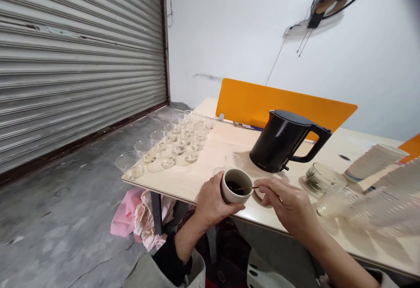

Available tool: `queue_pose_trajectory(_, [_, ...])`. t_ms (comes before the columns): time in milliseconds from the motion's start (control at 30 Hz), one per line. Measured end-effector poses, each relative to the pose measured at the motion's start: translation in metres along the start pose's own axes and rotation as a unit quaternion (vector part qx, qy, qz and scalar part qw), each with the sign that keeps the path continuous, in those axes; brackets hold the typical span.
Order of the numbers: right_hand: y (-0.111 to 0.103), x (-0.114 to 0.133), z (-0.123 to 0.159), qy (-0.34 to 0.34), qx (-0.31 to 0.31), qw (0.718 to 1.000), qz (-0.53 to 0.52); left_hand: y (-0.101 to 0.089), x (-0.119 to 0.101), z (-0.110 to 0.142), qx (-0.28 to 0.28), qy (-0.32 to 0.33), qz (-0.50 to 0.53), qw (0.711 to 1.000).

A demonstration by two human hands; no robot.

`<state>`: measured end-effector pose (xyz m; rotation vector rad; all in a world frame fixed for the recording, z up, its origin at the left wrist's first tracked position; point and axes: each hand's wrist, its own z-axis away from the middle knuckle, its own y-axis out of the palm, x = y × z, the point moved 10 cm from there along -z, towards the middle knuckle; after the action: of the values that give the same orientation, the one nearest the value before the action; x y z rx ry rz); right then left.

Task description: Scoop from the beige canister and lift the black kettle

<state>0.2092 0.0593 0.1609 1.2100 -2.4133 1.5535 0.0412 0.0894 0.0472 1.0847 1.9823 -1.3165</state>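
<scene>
My left hand is wrapped round a pale ceramic cup with dark liquid inside, held near the table's front edge and tilted a little toward me. Between the fingertips of my right hand is a thin gold-coloured stirrer. Its far end reaches into the cup, and its tip's shape is unclear. A small round dish lies partly hidden behind my right fingers. Just beyond the cup stands a clear plastic cup, with a black electric kettle behind it to the right.
Rows of clear plastic cups stand along the table's left side. To the right are a glass bowl with dark green leaves, stacked paper cups and stacked clear cups. An orange divider crosses the table. Pink cloth lies below.
</scene>
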Motion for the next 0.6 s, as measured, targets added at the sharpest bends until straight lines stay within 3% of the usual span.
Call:
queue_pose_trajectory(300, [-0.008,-0.019,-0.006,0.109,0.011,0.991,-0.078,-0.001,0.0,0.001,-0.001,0.0,-0.001,1.0])
queue_pose_trajectory(600, [-0.04,-0.057,-0.002,0.176,-0.079,0.978,-0.078,0.0,0.002,0.001,-0.001,0.002,-0.007,1.0])
